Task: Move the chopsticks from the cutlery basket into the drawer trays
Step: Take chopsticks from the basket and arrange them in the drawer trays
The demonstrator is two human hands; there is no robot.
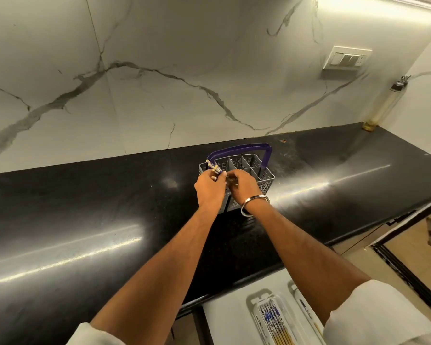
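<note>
A grey cutlery basket [264,181] with a purple handle stands on the black counter. Both my hands are at its near left corner. My left hand [210,189] is closed around a bunch of chopsticks [40,168] whose patterned purple and yellow tops stick up beside the basket's left edge. Touching it from the right, my right hand [241,185] has its fingers curled over the basket rim; what they hold is hidden. Below the counter an open white drawer holds a tray [253,301] with several chopsticks [275,324] laid in it.
The black stone counter [85,220] runs left to right under a marble wall. A second tray [300,302] lies to the right in the drawer, partly under my right sleeve. A switch plate [346,58] is on the wall. Floor and a dark frame show at the right.
</note>
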